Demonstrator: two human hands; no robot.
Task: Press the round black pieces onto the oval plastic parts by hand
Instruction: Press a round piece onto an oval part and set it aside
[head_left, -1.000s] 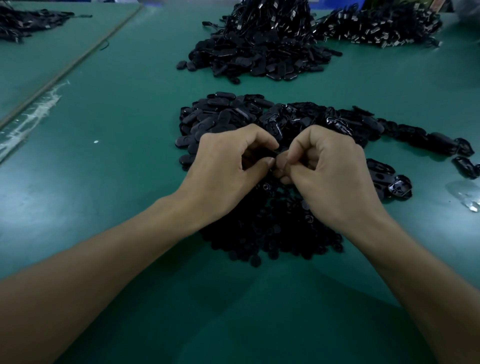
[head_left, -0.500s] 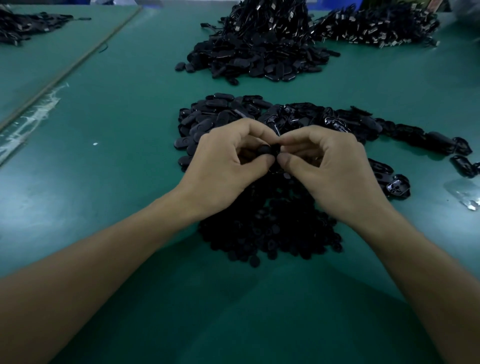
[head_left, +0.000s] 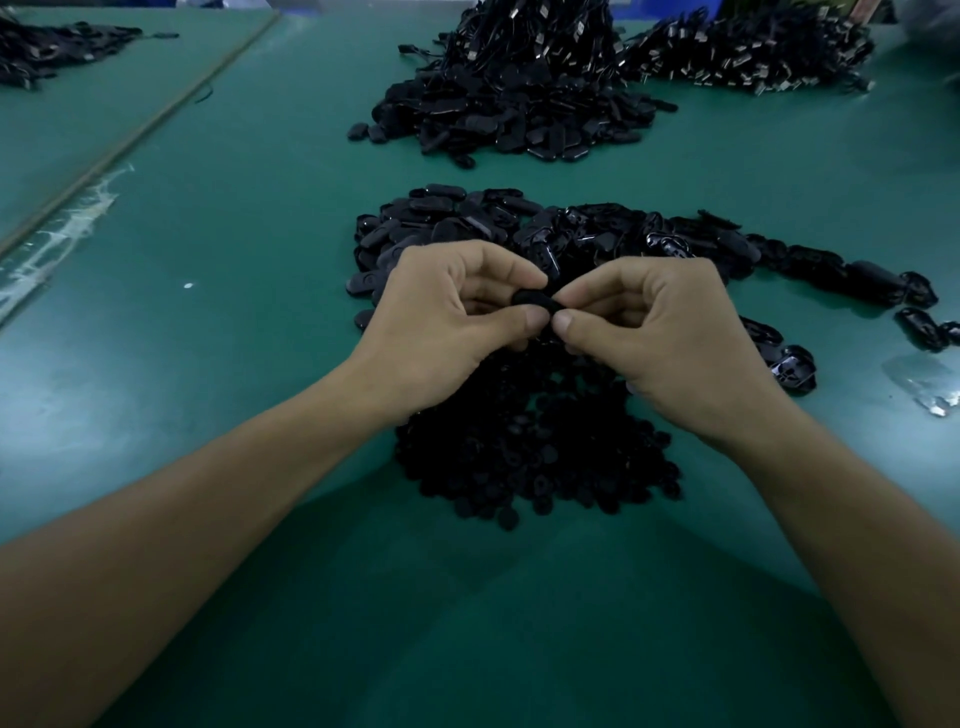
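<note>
So, both forearms come in from the near corners and meet just above the far edge of the pile of round black pieces (head_left: 535, 457). Left hand (head_left: 447, 322) is curled, with thumb and forefinger pinching a black oval part (head_left: 529, 300). Right hand (head_left: 670, 338) is curled too and pinches that part's right end. Can't tell if a round piece sits between them. Loose oval parts (head_left: 467, 228) lie just beyond the pile.
</note>
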